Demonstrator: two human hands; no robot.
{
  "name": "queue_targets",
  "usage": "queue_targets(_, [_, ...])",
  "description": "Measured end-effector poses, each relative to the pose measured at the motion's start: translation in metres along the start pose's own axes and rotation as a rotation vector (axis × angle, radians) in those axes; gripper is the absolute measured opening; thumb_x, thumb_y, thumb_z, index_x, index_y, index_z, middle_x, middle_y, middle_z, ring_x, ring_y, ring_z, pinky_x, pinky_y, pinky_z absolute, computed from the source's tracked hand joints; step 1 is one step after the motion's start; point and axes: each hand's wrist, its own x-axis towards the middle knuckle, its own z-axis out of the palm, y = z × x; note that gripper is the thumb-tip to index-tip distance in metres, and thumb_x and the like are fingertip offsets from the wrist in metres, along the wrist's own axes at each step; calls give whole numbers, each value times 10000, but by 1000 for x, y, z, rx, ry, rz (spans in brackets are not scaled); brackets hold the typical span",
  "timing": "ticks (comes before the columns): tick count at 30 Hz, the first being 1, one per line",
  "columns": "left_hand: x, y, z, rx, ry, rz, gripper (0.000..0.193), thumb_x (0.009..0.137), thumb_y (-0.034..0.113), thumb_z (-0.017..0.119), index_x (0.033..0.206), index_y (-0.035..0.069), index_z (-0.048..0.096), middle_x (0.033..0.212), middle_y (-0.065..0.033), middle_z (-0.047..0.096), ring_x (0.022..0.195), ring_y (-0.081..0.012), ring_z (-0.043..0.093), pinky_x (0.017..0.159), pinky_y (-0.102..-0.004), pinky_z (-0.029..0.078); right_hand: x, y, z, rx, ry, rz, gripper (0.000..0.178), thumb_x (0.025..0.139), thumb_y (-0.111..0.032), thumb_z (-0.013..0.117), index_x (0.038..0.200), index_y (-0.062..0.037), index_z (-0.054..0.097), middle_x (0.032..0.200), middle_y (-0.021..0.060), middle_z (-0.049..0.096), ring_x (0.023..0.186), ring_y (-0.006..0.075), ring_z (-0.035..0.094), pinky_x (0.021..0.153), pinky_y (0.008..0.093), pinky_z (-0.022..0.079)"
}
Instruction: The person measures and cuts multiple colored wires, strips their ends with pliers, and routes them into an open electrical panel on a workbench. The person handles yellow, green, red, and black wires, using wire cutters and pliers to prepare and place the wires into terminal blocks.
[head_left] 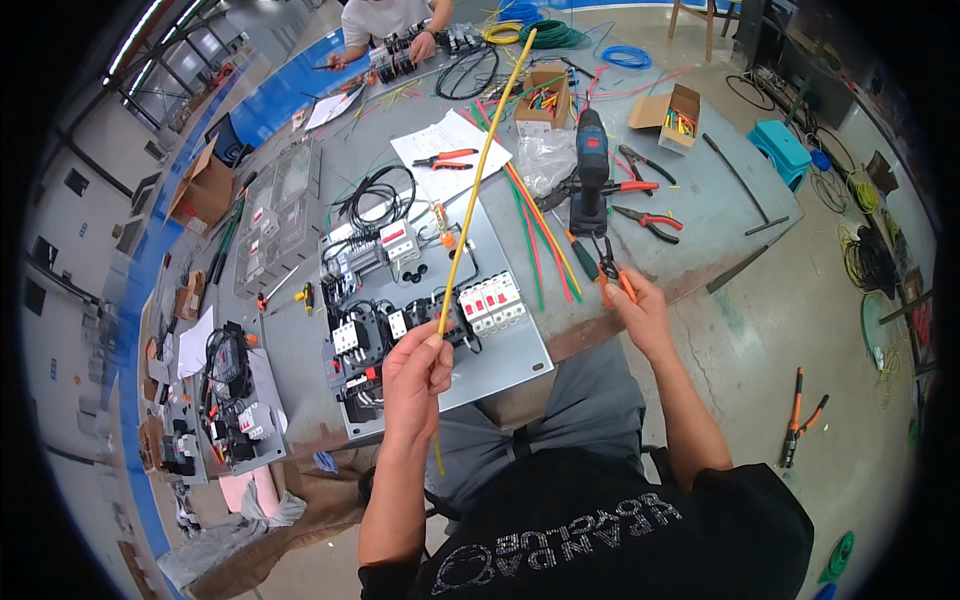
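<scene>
A long yellow wire or thin tube (487, 150) stands slanting up from my left hand (418, 375), whose fingers are pinched round it. Its upper end reaches over the far part of the table, and its lower end hangs below my wrist. In my right hand (643, 312) are small pliers or cutters with orange handles (627, 287), their dark jaws pointing away from me at the table's front edge. Beneath the yellow length lies a metal mounting plate (510, 365) with a row of white circuit breakers (492, 303), black contactors (368, 338) and black wiring.
A cordless drill (592, 165) stands beyond my right hand, near several pliers (648, 222). Red, green and yellow strips (537, 235) lie beside the plate. Farther off are open cartons (668, 116), coiled wires (557, 34) and a co-worker's hands (422, 46). Long-handled cutters (797, 425) lie on the floor.
</scene>
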Motion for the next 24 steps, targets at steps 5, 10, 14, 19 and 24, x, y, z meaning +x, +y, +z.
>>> queue_targets(5, [-4, -8, -16, -35, 13, -15, 284, 1030, 99, 575, 1271, -24, 659, 798, -13, 593, 584, -34, 372, 500, -210, 252, 10, 11, 2, -196, 29, 41, 329, 993, -166, 658, 1287, -26, 710, 839, -65, 560, 767, 52, 511, 681, 235, 428])
queue_targets(10, [-2, -10, -25, -58, 13, -15, 300, 1031, 107, 564, 1286, -32, 642, 795, -33, 588, 565, -43, 373, 495, -209, 268, 14, 14, -6, -140, -113, 7, 280, 1004, -148, 629, 1253, -18, 627, 1053, -9, 634, 936, 76, 546, 833, 257, 465])
queue_targets(14, [2, -14, -27, -60, 12, -27, 326, 1019, 111, 578, 1305, -38, 628, 757, -19, 535, 571, -51, 377, 484, -206, 259, 6, 29, -1, -156, -170, 6, 379, 1023, -192, 614, 1358, -16, 600, 1127, 29, 648, 1029, 113, 576, 915, 301, 469])
queue_targets(19, [1, -17, -32, -78, 18, -52, 313, 1009, 95, 596, 1293, -21, 655, 781, -14, 598, 574, -39, 380, 498, -207, 258, 33, -18, -19, -655, -347, -117, 385, 1002, -240, 605, 1351, -78, 626, 1110, 189, 711, 1009, 339, 680, 896, 401, 522])
queue_targets(24, [2, -18, -31, -84, 31, -43, 318, 997, 96, 609, 1291, -19, 652, 777, -17, 594, 571, -43, 372, 501, -214, 258, 80, -26, -76, -1255, -284, 38, 309, 881, -155, 604, 1159, -35, 664, 978, 237, 714, 958, 449, 660, 831, 464, 532])
